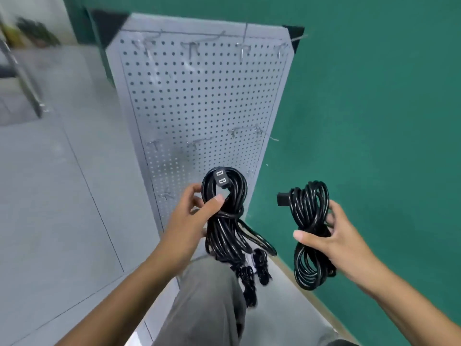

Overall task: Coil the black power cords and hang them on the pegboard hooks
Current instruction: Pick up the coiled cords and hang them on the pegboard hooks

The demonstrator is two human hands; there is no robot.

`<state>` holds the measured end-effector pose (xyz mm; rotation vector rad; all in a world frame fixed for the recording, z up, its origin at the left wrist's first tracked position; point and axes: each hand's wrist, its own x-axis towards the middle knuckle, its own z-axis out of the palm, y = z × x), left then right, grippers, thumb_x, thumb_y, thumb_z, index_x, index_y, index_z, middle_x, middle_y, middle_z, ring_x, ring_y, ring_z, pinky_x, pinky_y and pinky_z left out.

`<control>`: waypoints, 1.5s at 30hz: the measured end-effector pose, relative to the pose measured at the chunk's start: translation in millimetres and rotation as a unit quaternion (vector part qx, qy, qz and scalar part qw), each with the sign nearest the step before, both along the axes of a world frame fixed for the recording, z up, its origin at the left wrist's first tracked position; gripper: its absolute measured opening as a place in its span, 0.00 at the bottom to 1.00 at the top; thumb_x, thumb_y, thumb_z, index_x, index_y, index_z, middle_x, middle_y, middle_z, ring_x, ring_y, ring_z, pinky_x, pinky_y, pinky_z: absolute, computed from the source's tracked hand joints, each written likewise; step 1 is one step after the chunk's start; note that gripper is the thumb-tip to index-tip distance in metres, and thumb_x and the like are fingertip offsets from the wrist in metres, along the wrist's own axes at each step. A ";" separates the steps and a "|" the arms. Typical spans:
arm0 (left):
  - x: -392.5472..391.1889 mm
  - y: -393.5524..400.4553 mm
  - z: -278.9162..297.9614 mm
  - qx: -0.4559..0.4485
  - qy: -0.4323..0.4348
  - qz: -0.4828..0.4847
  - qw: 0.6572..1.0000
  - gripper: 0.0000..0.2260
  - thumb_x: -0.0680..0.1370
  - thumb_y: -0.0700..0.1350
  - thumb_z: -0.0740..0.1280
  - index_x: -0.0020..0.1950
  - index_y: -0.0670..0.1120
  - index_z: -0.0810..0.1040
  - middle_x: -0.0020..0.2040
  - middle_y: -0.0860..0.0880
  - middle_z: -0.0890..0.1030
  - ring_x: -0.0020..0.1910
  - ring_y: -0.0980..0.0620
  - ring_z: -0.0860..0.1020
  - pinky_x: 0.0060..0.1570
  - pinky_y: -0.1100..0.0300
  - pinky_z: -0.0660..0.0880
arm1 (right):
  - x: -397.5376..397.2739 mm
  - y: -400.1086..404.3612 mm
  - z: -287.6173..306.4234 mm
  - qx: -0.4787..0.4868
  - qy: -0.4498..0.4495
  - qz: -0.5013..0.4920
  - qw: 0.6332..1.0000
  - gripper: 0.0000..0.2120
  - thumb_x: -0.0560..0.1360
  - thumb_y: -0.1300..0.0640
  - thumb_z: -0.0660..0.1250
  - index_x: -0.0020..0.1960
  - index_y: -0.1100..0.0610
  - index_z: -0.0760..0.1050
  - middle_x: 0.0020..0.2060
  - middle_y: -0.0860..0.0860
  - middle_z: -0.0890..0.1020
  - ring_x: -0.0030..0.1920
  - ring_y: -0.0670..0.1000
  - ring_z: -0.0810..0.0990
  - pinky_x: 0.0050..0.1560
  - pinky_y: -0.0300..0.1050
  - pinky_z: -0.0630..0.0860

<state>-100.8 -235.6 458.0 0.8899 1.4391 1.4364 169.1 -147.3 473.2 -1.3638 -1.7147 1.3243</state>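
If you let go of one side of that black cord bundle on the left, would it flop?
Probably. The left cord bundle already sags below the left hand, with loose loops spilling sideways, so it looks floppy. Its coil would likely unravel. The plug seems its only stiff part.

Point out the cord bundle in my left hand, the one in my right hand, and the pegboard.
Left cord bundle [224, 196]: head view, upper loop.
Right cord bundle [309, 213]: head view, middle strands.
Pegboard [199, 101]: head view, bare perforated face.
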 end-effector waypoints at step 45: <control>-125.9 85.1 150.4 0.135 0.141 0.200 0.960 0.20 0.79 0.61 0.70 0.62 0.50 0.70 0.45 0.51 0.73 0.42 0.51 0.73 0.41 0.54 0.70 | -131.7 5.1 127.1 0.255 0.009 0.019 0.967 0.54 0.64 0.48 0.84 0.75 0.29 0.50 0.55 0.38 0.80 0.53 0.40 0.82 0.53 0.35 0.73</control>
